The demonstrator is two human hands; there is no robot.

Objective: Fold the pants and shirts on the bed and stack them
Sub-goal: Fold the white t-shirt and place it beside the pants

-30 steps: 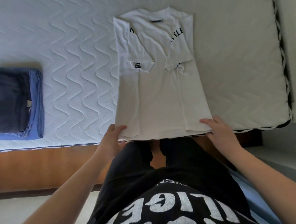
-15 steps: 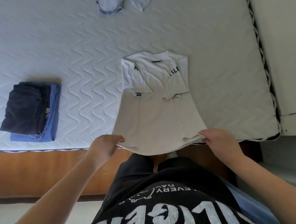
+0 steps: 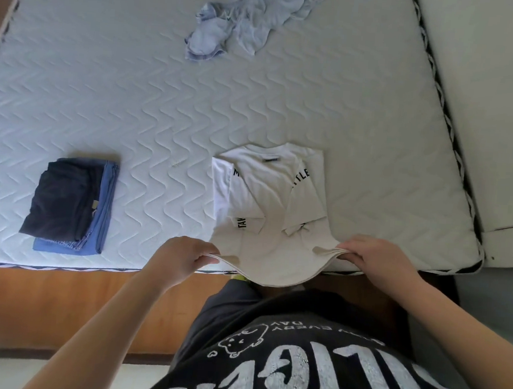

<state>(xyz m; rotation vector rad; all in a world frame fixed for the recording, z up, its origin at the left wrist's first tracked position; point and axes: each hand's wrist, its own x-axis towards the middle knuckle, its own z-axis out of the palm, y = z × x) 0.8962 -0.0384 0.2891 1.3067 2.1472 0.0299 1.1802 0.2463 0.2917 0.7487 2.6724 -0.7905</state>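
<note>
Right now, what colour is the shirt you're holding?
White with black letters, seen from the head view: the shirt.

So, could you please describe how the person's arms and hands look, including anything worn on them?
Both forearms are bare, with no sleeves reaching them. The left hand and right hand wear no gloves, and no rings, watch or bracelets show. The black T-shirt carries white lettering and a small animal drawing.

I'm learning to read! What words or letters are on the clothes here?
"TLE": white T-shirt, right folded sleeve; part hidden.
"M": same shirt, left side; rest hidden.
"TAK": left sleeve hem, sideways; cut off.
Collar label: too small.
Person's black shirt: upside-down "EVERY DAY"; big letters cut off.
</note>
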